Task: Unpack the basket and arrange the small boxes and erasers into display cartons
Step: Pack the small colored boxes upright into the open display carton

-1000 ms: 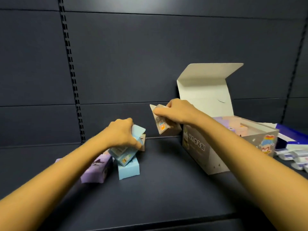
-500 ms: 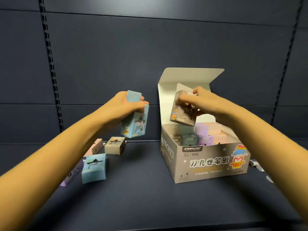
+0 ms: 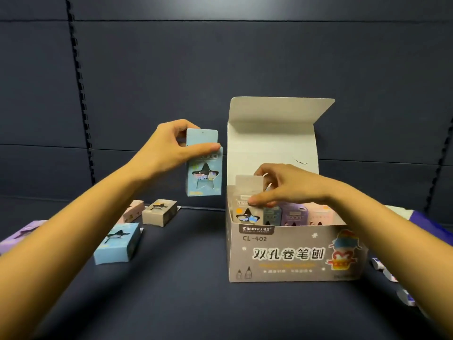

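An open grey display carton (image 3: 289, 256) stands on the dark shelf with its lid flap upright. Several small boxes stand in a row inside it. My right hand (image 3: 286, 186) pinches a grey small box (image 3: 247, 192) at the carton's left end, its lower part inside the carton. My left hand (image 3: 171, 148) holds a light blue small box (image 3: 204, 173) upright in the air, just left of the carton. On the shelf to the left lie a blue box (image 3: 119, 242), a grey box (image 3: 159, 212), a pink box (image 3: 133, 211) and a purple box (image 3: 23, 235).
The dark shelf (image 3: 183, 290) has a slotted upright (image 3: 82, 99) in its back panel. At the right edge lie a blue-purple packet (image 3: 427, 223) and small white items (image 3: 384, 267), partly behind my right arm.
My right hand has lowered the grey box from above the carton into its left end. My left hand has turned the blue box upright and moved it toward the carton.
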The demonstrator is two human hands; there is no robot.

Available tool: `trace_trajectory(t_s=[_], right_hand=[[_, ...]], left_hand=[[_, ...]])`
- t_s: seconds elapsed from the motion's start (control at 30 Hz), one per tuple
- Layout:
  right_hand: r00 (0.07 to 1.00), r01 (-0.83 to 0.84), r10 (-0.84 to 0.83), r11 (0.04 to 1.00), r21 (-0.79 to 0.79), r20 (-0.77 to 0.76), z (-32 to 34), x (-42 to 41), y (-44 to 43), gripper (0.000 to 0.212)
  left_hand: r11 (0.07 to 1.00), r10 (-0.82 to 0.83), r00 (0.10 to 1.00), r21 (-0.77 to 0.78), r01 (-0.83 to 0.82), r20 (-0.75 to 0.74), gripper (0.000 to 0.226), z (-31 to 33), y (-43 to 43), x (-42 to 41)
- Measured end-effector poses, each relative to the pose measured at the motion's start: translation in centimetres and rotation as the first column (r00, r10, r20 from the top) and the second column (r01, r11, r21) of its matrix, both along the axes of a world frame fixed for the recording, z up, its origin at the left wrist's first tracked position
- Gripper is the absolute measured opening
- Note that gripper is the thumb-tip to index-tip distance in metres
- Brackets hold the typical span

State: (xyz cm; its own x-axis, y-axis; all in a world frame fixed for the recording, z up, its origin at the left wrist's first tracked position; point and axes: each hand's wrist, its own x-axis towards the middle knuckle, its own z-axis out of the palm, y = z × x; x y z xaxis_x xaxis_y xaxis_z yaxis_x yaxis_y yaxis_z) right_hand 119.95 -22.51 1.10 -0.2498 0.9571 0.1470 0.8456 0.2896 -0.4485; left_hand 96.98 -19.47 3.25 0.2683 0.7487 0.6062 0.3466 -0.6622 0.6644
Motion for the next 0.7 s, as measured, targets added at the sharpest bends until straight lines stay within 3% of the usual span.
trace_trajectory(t_s=[0.13, 0.57, 0.7], right_hand=[[0.996, -0.071, 0.07, 0.997, 0.021, 0.054, -0.9, -0.4, 0.6, 0.042], [0.982, -0.052, 0.032, 0.993, 0.106, 0.187, -2.4, -1.0, 1.0, 0.055], [0.999, 0.003, -0.006, 0.995, 0.1, 0.033, -0.7, 0.9, 0.2, 0.041]], left_hand=[[1.0, 0.002, 0.999, 0.021, -0.003, 0.05, 0.046, -0.2, 0.2, -0.2], [0.991, -0.131, 0.976, 0.049, 0.124, 0.176, 0.042, -1.3, -0.6, 2.4], [0.985, -0.165, 0.968, 0.087, 0.151, 0.19, 0.044, -1.3, -1.0, 4.1]])
